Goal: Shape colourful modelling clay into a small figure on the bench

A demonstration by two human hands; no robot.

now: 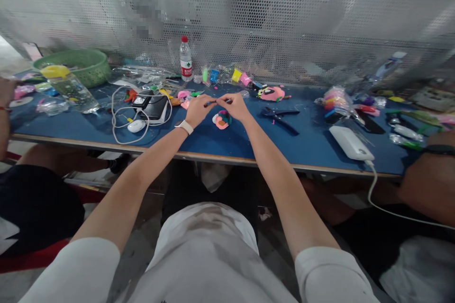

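My left hand [199,110] and my right hand [235,105] meet fingertip to fingertip above the blue table [202,141]. Both are closed in a pinch; whatever lies between the fingers is too small to make out. Just below them sits a small lump of modelling clay [222,121] in pink, white, teal and orange. Beyond my left fingers lie pink clay pieces [184,95]. Past my right hand rests a flat pink clay shape [272,93] with black and yellow markings. Dark-handled pliers [280,117] lie to the right.
A red-capped water bottle [186,60], green basket [92,68] and tilted yellow-lidded jar [73,90] stand left. White cable [114,120] loops around a black box [156,107]. Rightward are a white power bank [351,143] and bagged coloured clay [335,100]. People sit on both sides.
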